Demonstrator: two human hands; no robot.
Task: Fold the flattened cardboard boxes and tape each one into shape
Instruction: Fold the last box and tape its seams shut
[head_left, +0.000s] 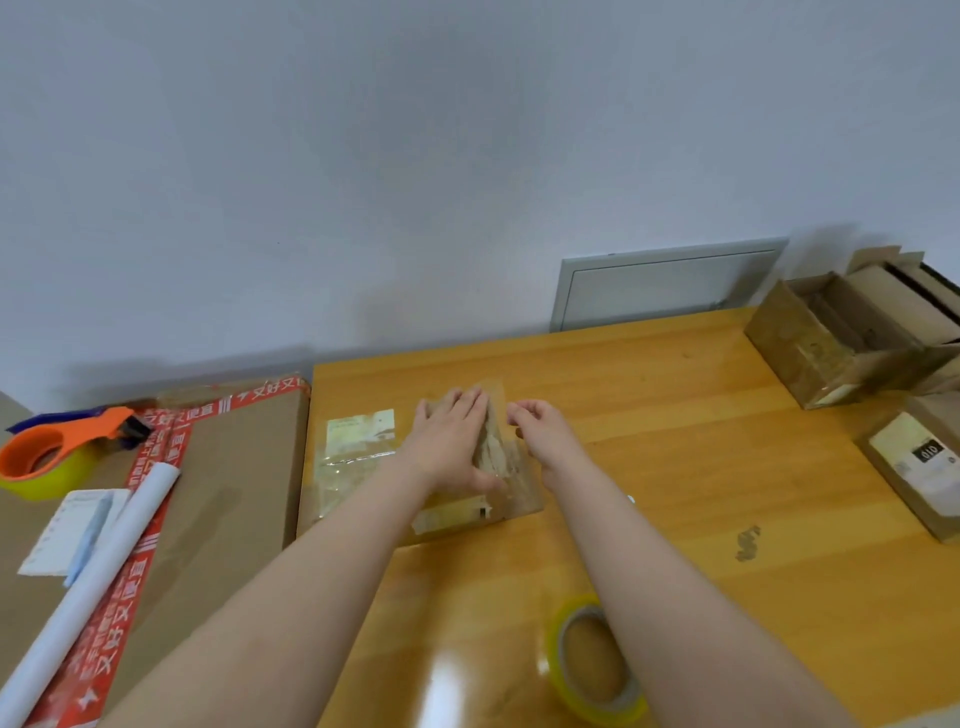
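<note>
Beneath the left hand (449, 441) — flattened box (353, 478), partly hidden, labels (358, 428) unreadable.

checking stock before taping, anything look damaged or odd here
The flattened brown cardboard box under the left hand is worn: its top layer is torn beside the hand and old clear tape clings to it. A dark scuff marks the yellow wooden table.

flattened cardboard box (353, 467) | brown, glossy tape patches | flat on table (675, 415)

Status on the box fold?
Left hand flat on flattened cardboard box. Right hand loose at its edge, holding nothing. Tape roll by right forearm.
</note>
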